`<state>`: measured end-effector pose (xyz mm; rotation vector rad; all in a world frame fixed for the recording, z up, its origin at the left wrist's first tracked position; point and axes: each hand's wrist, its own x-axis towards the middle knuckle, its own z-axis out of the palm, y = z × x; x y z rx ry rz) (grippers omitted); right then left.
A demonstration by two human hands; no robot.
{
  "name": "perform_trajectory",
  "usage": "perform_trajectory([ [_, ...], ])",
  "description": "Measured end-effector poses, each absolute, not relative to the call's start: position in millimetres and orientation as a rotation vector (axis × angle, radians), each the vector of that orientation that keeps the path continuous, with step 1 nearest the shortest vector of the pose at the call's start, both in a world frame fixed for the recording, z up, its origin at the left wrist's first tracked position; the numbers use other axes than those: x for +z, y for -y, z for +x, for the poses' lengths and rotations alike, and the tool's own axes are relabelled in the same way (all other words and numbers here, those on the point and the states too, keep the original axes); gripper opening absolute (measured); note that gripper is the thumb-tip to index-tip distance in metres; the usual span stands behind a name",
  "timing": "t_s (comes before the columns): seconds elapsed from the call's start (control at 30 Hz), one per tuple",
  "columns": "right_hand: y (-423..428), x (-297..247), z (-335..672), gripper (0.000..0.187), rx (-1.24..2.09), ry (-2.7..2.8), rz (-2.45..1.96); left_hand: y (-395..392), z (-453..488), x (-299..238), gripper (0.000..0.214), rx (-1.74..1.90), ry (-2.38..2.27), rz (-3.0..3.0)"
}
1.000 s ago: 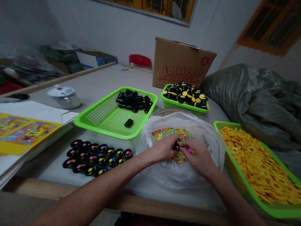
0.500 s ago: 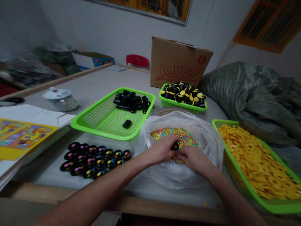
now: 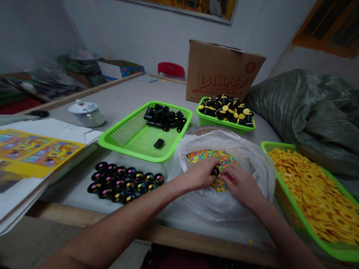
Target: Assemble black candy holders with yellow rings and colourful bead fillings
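Over a bowl lined with a clear plastic bag [image 3: 254,164], my left hand [image 3: 202,172] is closed around a small black plastic cup [image 3: 215,170], its open end towards me. Beside it, my right hand [image 3: 238,182] pinches a few pink candy beads [image 3: 230,178] close to that cup. Many coloured candy beads [image 3: 209,155] fill the bag beneath both hands. To the left, several black cups [image 3: 120,183] stand in rows on the table, with pink, yellow and blue beads inside.
A green basket [image 3: 131,151] holds black cups. Behind the bowl, another green basket [image 3: 224,125] carries yellow-capped black cups. A third basket [image 3: 303,220] on the right is full of yellow rings. A lollipop carton [image 3: 221,74], lidded pot [image 3: 86,114] and printed sheets [image 3: 42,149] surround these.
The view has shifted, so the scene sits further right. My right hand has turned and lifted slightly, and pink beads now show at its fingertips. The left hand still holds the cup.
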<state>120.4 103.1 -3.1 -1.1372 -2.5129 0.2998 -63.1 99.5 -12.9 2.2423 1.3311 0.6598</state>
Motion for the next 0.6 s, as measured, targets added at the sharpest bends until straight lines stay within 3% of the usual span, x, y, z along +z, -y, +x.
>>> perform_trajectory([
  [0.2,-104.0,-0.1,110.5,0.014,0.26,2.454,-1.056,-101.4,-64.1,-15.2,0.023,0.701,-1.279,2.244],
  [0.33,-109.0,-8.4,127.0,0.023,0.287,2.406,-1.155,-96.5,-62.2,-10.9,0.034,0.733,-1.341,2.228],
  [0.5,-135.1,-57.7,172.2,0.043,0.302,2.497,-1.491,-82.3,-66.0,10.2,0.043,0.844,-1.241,2.269],
  [0.6,-162.7,-96.9,186.3,0.044,0.365,2.585,-1.451,-58.9,-91.2,30.8,0.044,1.071,-1.306,2.231],
])
